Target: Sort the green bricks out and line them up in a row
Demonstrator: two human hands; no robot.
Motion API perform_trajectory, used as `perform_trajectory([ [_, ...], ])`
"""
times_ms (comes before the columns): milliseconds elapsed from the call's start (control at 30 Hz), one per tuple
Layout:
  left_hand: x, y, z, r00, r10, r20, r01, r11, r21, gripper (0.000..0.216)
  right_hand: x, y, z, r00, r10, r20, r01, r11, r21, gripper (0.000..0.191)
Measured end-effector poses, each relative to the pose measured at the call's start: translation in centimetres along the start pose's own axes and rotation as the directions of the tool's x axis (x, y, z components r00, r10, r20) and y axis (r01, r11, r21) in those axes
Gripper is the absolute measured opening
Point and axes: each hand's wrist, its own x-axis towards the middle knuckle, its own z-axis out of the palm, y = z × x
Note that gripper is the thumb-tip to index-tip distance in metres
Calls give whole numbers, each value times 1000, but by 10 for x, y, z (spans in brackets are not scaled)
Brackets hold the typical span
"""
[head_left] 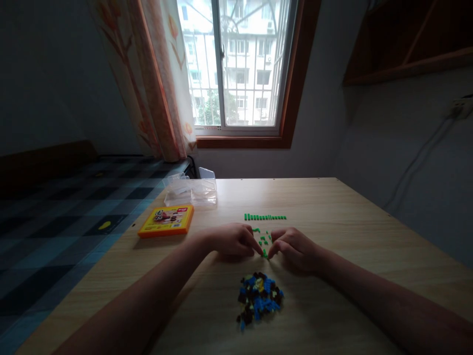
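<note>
Both hands meet over the middle of the wooden table, at small green building bricks [265, 254]. My left hand [236, 240] reaches in from the left, its index fingertip against these bricks and its other fingers curled under. From the right, my right hand [294, 248] is closed, thumb and index tips together at the same bricks. Just beyond the fingertips lie several loose green bricks [262, 238]. Farther back is a neat row of green bricks [264, 217]. Nearer to me sits a mixed pile of blue, black and yellowish bricks [260, 298].
An orange-yellow box [166, 221] lies at the table's left side. Behind it stand clear plastic trays [190, 191]. A bed with a checked cover [74, 217] adjoins the table's left edge. A window [244, 69] and curtain [155, 74] are beyond.
</note>
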Motion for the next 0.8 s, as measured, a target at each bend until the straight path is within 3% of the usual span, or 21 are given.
perform_trajectory([
  [200, 1, -5, 0, 1000, 7, -15, -8, 997, -71, 28, 0, -2, -1, 1000, 15, 10, -15, 1000, 26, 44],
  [433, -2, -11, -4, 998, -30, -62, 14, 972, -234, 28, -2, 5, -2, 1000, -6, -18, 5, 998, -69, 46],
  [667, -1, -9, -4, 996, -51, -71, 34, 974, -225, 29, -1, 5, -1, 999, 24, -21, -27, 982, -185, 45],
  [800, -2, -12, -3, 988, -117, -102, 76, 937, -340, 28, -1, 5, -2, 995, -10, -97, -10, 979, -204, 47],
])
